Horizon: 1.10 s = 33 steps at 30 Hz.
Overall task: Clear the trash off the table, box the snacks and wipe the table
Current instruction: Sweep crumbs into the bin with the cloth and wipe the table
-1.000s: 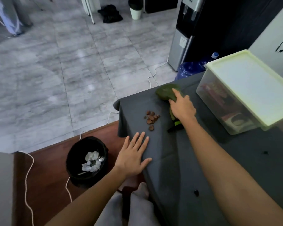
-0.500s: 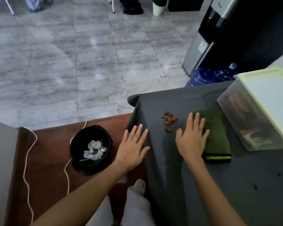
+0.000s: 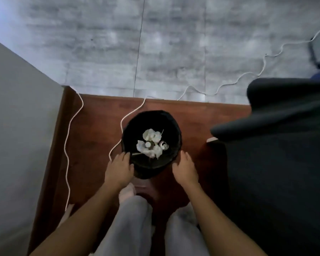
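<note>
a round black bin (image 3: 151, 163) with a soft, crinkled liner stands at the centre of the frame on a smooth reddish-brown wooden floor (image 3: 96, 126). inside it lie crumpled white tissues (image 3: 151, 143) and a small shiny can end (image 3: 163, 145). the left hand (image 3: 119, 168) is at the bin's lower left rim, fingers spread and open, touching or nearly touching the liner; whether it grips, i cannot tell. the right hand (image 3: 185, 169) is open just beside the bin's lower right side, fingers loosely together, holding nothing. the table (image 3: 277, 163), draped in matte dark grey cloth with a rounded hanging corner, fills the right of the frame, near the bin with a strip of bare floor between. a thin white cable (image 3: 68, 145) snakes down the left, another curling against the bin's left side. a pale wall (image 3: 17, 126) closes the left edge. grey streaked tile (image 3: 155, 43) spreads across the top. light trouser legs (image 3: 129, 228) fill the bottom centre.
</note>
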Each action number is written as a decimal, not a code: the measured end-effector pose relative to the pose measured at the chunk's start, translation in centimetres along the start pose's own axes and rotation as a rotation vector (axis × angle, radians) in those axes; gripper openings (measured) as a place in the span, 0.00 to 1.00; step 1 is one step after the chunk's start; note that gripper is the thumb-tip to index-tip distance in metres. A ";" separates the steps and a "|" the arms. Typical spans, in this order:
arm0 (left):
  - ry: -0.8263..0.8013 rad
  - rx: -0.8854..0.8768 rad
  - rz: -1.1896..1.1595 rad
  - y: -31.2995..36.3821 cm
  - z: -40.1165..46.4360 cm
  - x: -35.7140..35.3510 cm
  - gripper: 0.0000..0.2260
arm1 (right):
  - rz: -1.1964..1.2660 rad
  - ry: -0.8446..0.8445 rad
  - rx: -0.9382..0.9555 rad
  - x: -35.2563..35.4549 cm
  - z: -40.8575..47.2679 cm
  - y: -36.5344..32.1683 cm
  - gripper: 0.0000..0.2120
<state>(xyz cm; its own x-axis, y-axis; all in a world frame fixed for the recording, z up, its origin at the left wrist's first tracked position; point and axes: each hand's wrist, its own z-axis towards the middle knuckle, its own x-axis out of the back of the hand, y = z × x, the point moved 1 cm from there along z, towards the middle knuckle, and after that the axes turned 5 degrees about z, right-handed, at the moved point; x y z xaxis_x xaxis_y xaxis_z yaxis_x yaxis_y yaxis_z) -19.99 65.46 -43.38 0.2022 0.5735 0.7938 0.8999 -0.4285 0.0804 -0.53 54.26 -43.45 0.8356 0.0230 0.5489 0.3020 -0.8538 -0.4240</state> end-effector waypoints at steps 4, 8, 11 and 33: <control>-0.117 0.116 -0.289 -4.3 6.1 -7.1 0.32 | 0.409 0.045 -0.356 -6.3 7.9 1.5 0.25; -0.192 0.177 -0.537 -4.7 8.3 -10.2 0.32 | 0.806 0.062 -0.567 -11.5 12.0 2.4 0.24; -0.186 0.201 -0.704 -4.7 8.5 -10.2 0.29 | 1.101 0.028 -0.648 -12.2 12.6 2.2 0.18; -0.291 0.066 -1.266 5.5 -13.9 22.3 0.18 | 0.758 0.142 -0.227 19.6 -22.6 -5.6 0.07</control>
<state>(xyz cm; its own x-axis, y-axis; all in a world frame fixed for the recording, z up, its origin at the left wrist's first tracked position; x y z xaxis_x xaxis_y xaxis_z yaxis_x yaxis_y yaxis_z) -15.94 66.19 -16.86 -0.7283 0.6847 0.0288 0.5415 0.5492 0.6366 3.78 47.70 -14.05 0.7048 -0.6585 0.2638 -0.4371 -0.6961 -0.5696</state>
